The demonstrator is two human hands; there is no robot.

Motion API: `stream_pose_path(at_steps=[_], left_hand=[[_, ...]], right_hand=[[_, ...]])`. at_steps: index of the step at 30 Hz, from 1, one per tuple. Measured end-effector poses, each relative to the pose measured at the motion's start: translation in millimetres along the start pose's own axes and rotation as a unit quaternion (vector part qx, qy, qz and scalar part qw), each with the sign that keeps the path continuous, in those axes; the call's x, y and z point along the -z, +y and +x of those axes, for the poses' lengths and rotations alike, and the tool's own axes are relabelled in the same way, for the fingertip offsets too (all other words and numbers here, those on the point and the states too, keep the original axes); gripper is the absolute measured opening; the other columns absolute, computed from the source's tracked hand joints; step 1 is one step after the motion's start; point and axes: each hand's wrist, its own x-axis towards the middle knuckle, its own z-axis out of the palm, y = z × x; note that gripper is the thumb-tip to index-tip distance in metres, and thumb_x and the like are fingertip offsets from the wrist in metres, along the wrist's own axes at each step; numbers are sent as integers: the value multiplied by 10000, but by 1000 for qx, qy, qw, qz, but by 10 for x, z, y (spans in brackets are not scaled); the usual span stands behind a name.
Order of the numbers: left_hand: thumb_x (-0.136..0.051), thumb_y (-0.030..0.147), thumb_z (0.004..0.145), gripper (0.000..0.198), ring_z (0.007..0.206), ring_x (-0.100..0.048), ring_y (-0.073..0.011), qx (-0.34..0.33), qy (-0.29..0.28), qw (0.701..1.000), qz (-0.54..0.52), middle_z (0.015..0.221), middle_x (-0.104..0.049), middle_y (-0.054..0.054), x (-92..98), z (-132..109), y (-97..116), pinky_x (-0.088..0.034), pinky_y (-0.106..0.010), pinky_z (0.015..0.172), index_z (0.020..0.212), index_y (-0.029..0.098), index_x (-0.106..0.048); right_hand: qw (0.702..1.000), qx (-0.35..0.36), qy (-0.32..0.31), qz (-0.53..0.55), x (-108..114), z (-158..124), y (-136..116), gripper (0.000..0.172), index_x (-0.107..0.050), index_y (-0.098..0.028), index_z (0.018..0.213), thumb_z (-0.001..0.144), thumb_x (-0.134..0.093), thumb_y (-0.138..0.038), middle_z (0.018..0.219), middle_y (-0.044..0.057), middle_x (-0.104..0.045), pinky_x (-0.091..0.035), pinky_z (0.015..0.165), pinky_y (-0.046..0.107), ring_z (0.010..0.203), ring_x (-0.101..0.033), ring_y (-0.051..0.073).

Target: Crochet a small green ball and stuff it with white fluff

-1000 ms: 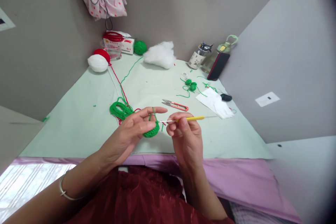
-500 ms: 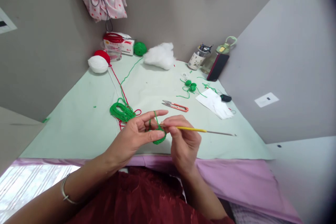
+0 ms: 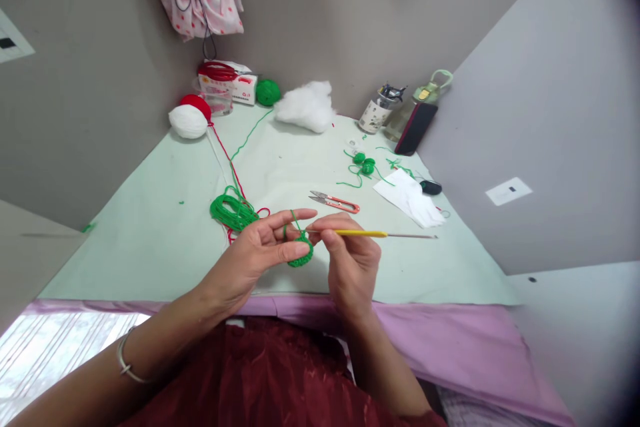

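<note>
My left hand pinches a small green crocheted piece between thumb and fingers, with green yarn looped over its outstretched index finger. My right hand grips a crochet hook with a yellow handle, its tip at the green piece and its metal tail pointing right. A loose pile of green yarn lies on the pale green table just left of my left hand, tangled with a red strand.
Red-handled snips lie beyond my hands. Farther back are white and red yarn balls, a green yarn ball, white stuffing, small green crocheted bits, white paper, a cup, a bottle and a phone.
The right hand turned the hook level again and lifted slightly; the green piece rose a little with it. The left hand kept its grip.
</note>
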Motion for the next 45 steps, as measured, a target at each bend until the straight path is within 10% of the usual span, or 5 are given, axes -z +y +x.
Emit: stream_pose_path(at_steps=[8, 27, 45], left_hand=[[-874, 261, 811, 386, 726, -542, -131, -61, 15, 996, 56, 793, -631, 34, 32, -6, 25, -422, -277, 737, 1189, 263, -800], [-853, 251, 855, 337, 763, -591, -89, -85, 12, 989, 116, 807, -663, 59, 80, 3, 22, -451, -231, 769, 1181, 276, -775], [-875, 252, 828, 411, 763, -601, -96, -67, 10, 993, 101, 795, -674, 56, 62, -10, 46, -458, -238, 760, 1219, 248, -748]], right_hand=[[993, -51, 10, 108, 58, 62, -23, 148, -779, -230, 889, 977, -702, -321, 793, -5, -712, -529, 634, 288, 639, -641, 124], [986, 140, 50, -70, 64, -63, -114, 187, -781, -256, 1025, 1018, -616, -166, 871, 20, -737, -540, 712, 349, 774, -675, 170], [996, 80, 17, -16, 80, -62, -143, 161, -771, -251, 983, 1028, -623, -208, 858, 7, -729, -548, 657, 317, 705, -670, 140]])
